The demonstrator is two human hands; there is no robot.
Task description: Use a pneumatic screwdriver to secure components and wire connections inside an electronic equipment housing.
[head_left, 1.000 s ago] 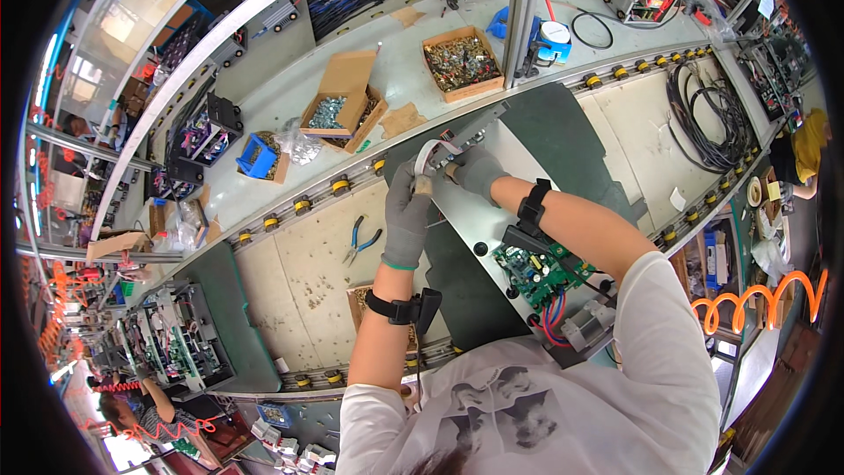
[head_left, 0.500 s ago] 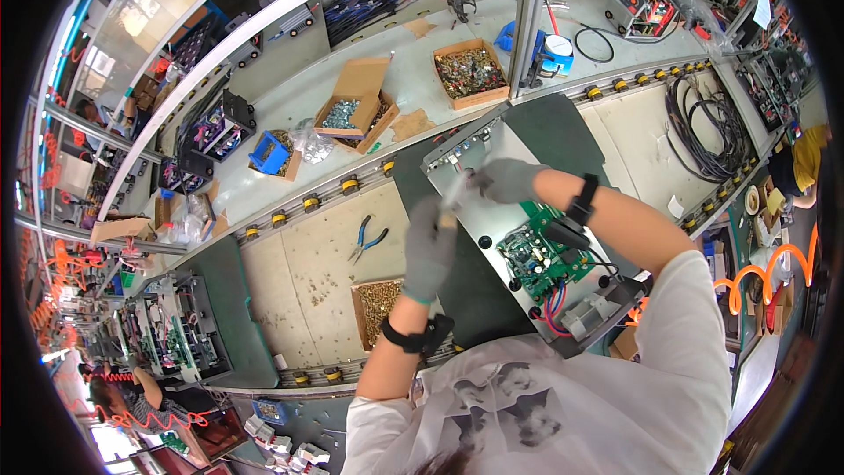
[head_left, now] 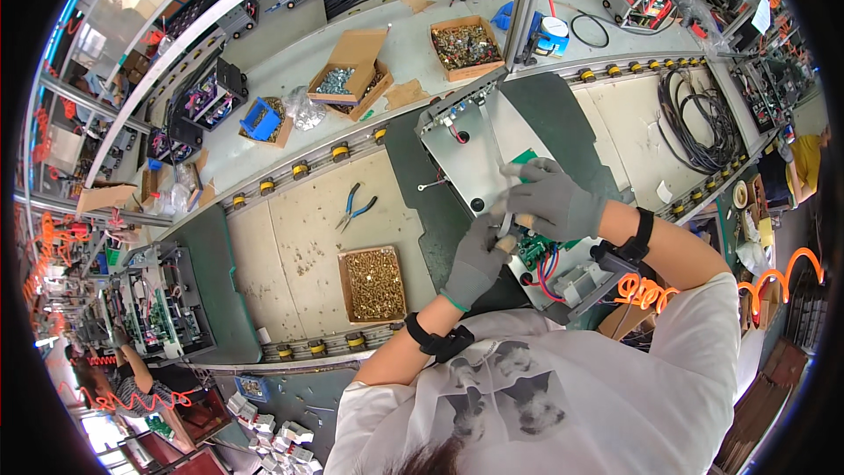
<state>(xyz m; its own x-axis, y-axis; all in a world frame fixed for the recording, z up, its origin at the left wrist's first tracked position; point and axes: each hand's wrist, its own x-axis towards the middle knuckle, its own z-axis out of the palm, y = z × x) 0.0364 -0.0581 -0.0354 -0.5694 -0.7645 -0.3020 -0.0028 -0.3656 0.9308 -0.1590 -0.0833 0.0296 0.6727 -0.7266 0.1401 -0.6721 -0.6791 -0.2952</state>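
Observation:
Both my hands wear grey gloves with beige fingertips and meet over an open metal chassis [head_left: 519, 136]. My left hand [head_left: 476, 266] is closed, its fingertips pinched beside a pale, blurred piece. Just right of it, my right hand [head_left: 559, 202] curls its fingers over the green circuit board [head_left: 534, 249], covering much of it; what it grips is hidden. Red and blue wires [head_left: 547, 273] run from the board toward a grey block-shaped part [head_left: 580, 283] at the chassis's near end. A small wrench [head_left: 432, 185] lies at the chassis's left edge.
Blue-handled pliers [head_left: 356, 208] and a carton of brass-coloured fasteners [head_left: 374, 286] lie to the left. Along the back shelf stand a carton of mixed hardware [head_left: 466, 46], an open carton [head_left: 347, 79] and a blue bin [head_left: 261, 119]. A black cable coil [head_left: 703, 127] rests at right.
Both hands have come nearer to me, from the chassis's far part down onto the circuit board. The wrench beside the chassis now shows. My view has shifted slightly.

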